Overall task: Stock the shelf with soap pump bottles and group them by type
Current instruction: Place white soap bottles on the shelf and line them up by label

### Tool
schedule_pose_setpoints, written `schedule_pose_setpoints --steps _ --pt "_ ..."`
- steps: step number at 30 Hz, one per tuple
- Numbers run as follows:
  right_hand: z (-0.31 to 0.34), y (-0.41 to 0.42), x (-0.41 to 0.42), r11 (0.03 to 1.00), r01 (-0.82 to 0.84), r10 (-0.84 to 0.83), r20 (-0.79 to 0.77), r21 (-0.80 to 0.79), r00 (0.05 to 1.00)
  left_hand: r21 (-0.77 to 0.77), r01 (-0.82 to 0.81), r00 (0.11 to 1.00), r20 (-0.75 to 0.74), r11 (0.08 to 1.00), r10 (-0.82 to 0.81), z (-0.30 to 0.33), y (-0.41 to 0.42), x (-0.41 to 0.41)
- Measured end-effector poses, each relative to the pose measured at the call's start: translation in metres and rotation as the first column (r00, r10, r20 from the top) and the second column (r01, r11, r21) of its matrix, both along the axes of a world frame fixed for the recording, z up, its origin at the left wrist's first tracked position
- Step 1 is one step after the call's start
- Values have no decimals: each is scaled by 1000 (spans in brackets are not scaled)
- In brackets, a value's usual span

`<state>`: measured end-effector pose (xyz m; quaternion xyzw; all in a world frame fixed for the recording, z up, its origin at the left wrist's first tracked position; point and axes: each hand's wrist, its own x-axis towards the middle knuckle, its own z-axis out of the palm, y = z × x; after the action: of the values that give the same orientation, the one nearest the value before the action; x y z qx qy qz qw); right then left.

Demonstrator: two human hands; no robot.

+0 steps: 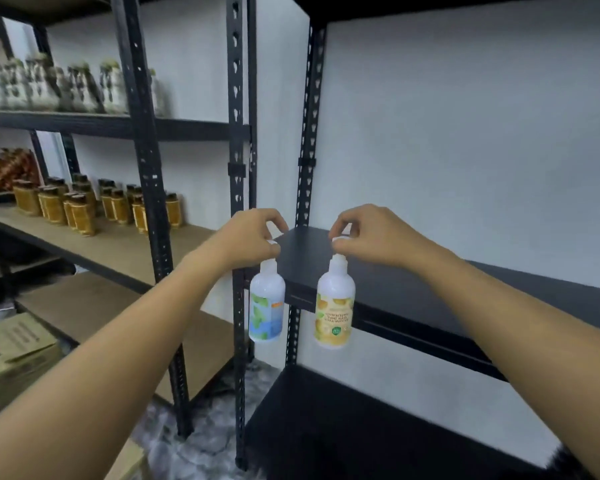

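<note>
Two bare arms stretched forward, side by side, coming in from the bottom corners and meeting near the middle. Left hand up at the end of a long straight forearm, back of the hand facing the camera, fingers curled in and pinching the white pump top of a white bottle with a green and blue label. Right hand at the same height, just beside the left but apart, wrist bent a little, fingertips bunched and pinching the white pump top of a white bottle with a yellow label. Both bottles hanging straight down under the hands.
</note>
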<state>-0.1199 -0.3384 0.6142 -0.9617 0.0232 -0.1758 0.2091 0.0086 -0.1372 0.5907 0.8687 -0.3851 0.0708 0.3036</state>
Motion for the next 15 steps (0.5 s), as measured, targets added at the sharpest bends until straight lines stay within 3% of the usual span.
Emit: schedule_pose_setpoints --steps 8,15 --pt "54 -55 -3 989 141 -135 98 -54 986 11 86 994 64 996 -86 68 -63 10" --pt "60 -114 32 958 278 -268 133 -64 954 -4 93 993 77 996 -92 87 -122 54"
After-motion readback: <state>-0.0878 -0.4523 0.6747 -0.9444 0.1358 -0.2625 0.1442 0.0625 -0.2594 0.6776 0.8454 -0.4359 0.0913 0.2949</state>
